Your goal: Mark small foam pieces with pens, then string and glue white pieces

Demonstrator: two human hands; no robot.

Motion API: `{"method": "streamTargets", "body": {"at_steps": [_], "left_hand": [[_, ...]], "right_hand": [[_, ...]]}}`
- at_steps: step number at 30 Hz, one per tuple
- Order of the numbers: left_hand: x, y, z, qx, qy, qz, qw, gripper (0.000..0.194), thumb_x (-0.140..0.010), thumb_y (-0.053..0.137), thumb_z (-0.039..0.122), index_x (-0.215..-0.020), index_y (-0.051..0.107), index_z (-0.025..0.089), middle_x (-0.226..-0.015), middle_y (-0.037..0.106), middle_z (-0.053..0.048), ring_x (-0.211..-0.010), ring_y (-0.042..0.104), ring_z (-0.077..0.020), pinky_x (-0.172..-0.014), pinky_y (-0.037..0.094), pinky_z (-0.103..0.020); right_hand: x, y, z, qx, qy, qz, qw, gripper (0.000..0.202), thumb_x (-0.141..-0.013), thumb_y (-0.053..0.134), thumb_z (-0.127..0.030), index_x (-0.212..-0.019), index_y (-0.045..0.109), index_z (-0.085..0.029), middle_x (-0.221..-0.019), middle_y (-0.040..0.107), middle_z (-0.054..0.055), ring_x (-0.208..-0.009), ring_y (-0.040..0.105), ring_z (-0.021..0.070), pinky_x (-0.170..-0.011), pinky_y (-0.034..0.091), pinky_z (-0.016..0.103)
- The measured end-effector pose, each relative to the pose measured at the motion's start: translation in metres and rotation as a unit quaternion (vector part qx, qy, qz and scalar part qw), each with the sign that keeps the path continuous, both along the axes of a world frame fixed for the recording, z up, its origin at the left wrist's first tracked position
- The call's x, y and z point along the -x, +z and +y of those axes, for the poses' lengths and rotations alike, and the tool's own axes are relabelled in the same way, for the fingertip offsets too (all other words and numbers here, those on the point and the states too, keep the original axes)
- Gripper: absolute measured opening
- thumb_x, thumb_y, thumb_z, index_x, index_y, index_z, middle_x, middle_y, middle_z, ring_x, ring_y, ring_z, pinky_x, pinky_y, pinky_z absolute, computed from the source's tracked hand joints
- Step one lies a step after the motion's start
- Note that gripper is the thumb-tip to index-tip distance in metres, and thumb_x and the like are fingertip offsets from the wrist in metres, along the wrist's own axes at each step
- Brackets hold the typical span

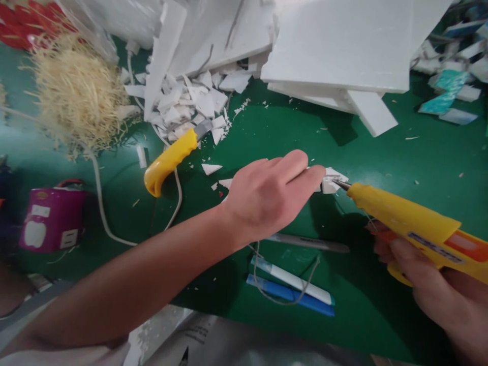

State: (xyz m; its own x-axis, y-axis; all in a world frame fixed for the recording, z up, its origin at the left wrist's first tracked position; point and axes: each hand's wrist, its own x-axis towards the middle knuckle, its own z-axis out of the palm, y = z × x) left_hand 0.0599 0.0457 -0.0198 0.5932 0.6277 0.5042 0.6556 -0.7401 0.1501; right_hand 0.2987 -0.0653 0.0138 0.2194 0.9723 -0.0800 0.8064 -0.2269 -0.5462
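Note:
My left hand (272, 195) is closed round a small white foam piece (332, 182), whose end sticks out past the fingertips on the right. Most of that piece is hidden under the hand. In my right hand (423, 269) is a yellow glue gun (407, 213) with an orange part, gripped from below. Its metal nozzle points left and meets the exposed end of the foam piece. Below my left hand lie a grey pen (310, 243), a white marker (297, 278) and a blue marker (292, 295), with a thin loop of cord over the markers.
A yellow-handled knife (171, 160) lies left of my left hand, near white foam scraps (190, 101). Large foam sheets (339, 46) lie at the back. Wood shavings (76, 91), a white cable (99, 198) and a purple box (53, 218) are at the left.

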Motion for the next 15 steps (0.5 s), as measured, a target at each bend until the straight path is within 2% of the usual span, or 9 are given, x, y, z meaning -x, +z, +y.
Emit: {"method": "streamTargets", "body": {"at_steps": [1,4,8,15], "left_hand": [[0.000,-0.001,0.000,-0.003,-0.001,-0.004,1.000,0.023,-0.099,0.055,0.016,-0.080,0.067,0.019,-0.068,0.045,0.005,-0.053,0.035,-0.0069,-0.049,0.026,-0.023],[-0.002,-0.003,0.000,-0.011,-0.007,-0.012,1.000,0.023,-0.098,0.055,0.013,-0.079,0.067,0.018,-0.067,0.041,0.005,-0.053,0.031,-0.0070,-0.049,0.024,-0.023],[-0.003,-0.005,0.000,-0.018,-0.005,-0.016,1.000,0.025,-0.097,0.055,0.011,-0.077,0.067,0.018,-0.066,0.037,0.005,-0.054,0.027,-0.0079,-0.049,0.024,-0.023],[-0.007,-0.007,0.001,-0.039,0.000,-0.022,0.999,0.030,-0.097,0.052,0.009,-0.072,0.066,0.018,-0.065,0.031,0.004,-0.055,0.023,-0.0087,-0.048,0.020,-0.025]], "right_hand": [[-0.002,0.000,0.001,0.001,0.017,0.034,0.999,0.049,-0.085,0.059,-0.074,-0.086,0.079,-0.029,-0.083,0.080,0.006,-0.067,0.077,0.0261,-0.063,0.067,0.033],[-0.009,-0.002,0.001,0.020,0.024,0.070,0.997,0.044,-0.081,0.066,-0.072,-0.088,0.080,-0.031,-0.083,0.080,0.005,-0.071,0.077,0.0262,-0.067,0.068,0.034],[-0.012,-0.004,-0.004,0.016,0.005,0.069,0.997,0.041,-0.079,0.070,-0.070,-0.091,0.080,-0.032,-0.087,0.081,0.005,-0.069,0.077,0.0266,-0.072,0.068,0.036],[0.000,-0.002,-0.005,0.006,-0.037,0.105,0.994,0.038,-0.081,0.070,-0.067,-0.088,0.079,-0.031,-0.084,0.080,0.006,-0.066,0.075,0.0269,-0.074,0.068,0.040]]}}
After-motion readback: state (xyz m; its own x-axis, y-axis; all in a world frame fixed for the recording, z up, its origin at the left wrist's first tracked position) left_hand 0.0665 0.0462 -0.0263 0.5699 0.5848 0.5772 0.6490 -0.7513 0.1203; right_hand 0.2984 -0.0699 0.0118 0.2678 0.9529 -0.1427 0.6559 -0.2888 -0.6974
